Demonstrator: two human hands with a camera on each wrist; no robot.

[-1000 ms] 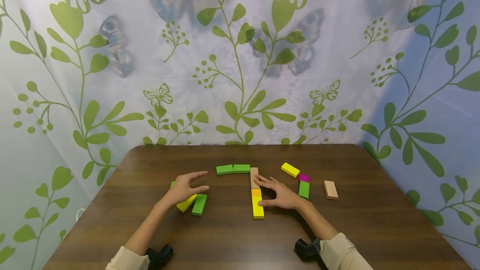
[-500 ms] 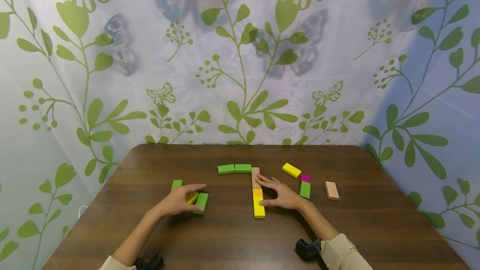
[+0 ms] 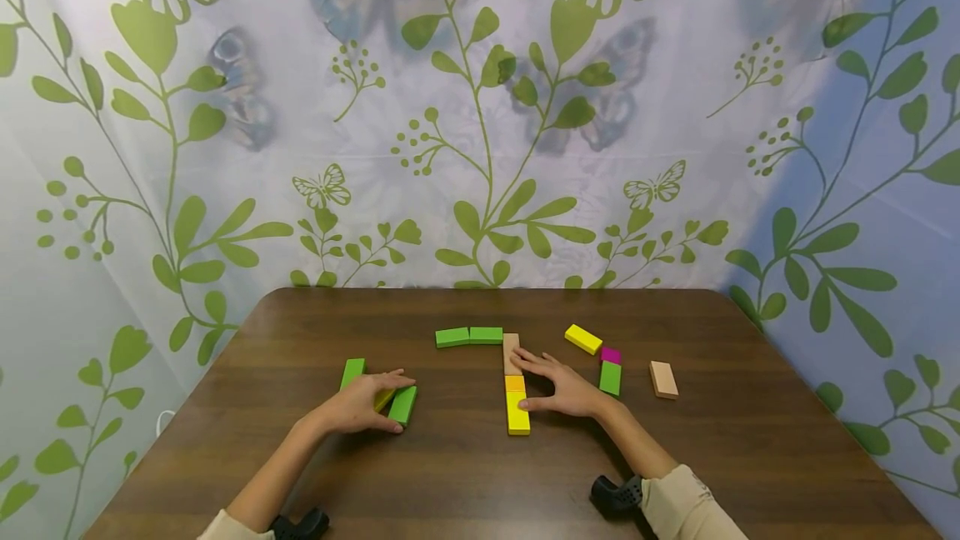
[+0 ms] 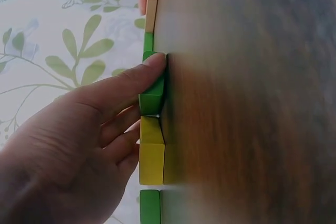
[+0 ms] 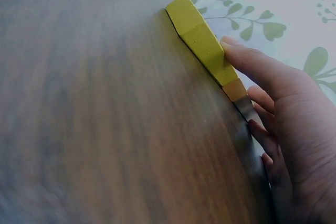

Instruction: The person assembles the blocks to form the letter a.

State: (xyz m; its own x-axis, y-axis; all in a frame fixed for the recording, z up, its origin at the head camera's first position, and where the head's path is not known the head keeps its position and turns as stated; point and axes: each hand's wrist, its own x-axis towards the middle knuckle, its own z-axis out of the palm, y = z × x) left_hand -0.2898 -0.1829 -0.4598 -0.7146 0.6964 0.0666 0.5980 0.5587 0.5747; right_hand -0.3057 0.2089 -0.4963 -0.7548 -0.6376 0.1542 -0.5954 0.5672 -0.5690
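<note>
In the head view my left hand (image 3: pixel 354 407) spans a green block (image 3: pixel 403 408), thumb at its near end and fingertips at its far end. The left wrist view has that thumb laid along the green block (image 4: pixel 152 102). Partly hidden under the hand is a yellow block (image 3: pixel 384 397), with another green block (image 3: pixel 352 372) beyond it. My right hand (image 3: pixel 564 390) rests with spread fingers beside a line of blocks. Its thumb touches the yellow block (image 3: pixel 517 417); its fingertips reach the plain wood block (image 3: pixel 511 348). Between those two sits a small orange block (image 3: pixel 514 383).
Two green blocks (image 3: pixel 468 337) extend left from the wood block's far end. To the right lie a yellow block (image 3: pixel 583 339), a magenta block (image 3: pixel 611 355), a green block (image 3: pixel 611 378) and a plain wood block (image 3: pixel 663 380). A patterned curtain hangs behind the table (image 3: pixel 450 490).
My left hand has come down from above the left-hand blocks and closed its thumb and fingers about the green block's ends. The right hand stays in place at the line.
</note>
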